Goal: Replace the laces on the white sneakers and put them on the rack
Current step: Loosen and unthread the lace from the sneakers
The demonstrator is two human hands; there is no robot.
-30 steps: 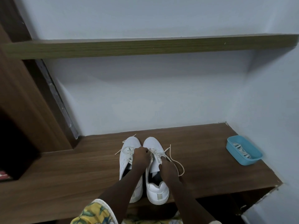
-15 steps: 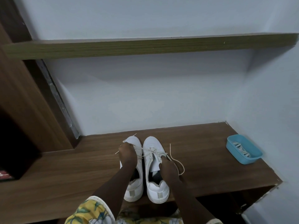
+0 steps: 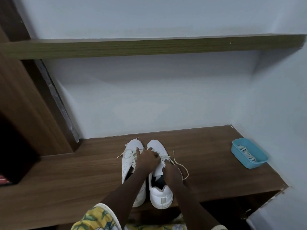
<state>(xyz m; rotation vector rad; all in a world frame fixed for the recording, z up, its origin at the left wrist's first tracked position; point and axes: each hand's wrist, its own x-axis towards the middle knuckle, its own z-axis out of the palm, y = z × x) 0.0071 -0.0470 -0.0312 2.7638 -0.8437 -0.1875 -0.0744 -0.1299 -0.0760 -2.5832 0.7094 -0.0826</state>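
Hands, as I saw them: left hand [image 3: 147, 159] lay over the lacing where two white sneakers [image 3: 156, 145] met, and I could not tell its grip. Right hand [image 3: 172, 173] pinched one loose lace [image 3: 187, 170]. Both sneakers stood at lower centre on one wooden shelf [image 3: 66, 180], with one blue tray [image 3: 254, 164] at far right.

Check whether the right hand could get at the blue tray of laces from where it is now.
Probably yes. The right hand holds the lace on the right sneaker, but the blue tray sits on its own side of the bench with only bare wood between. It would have to let go first.
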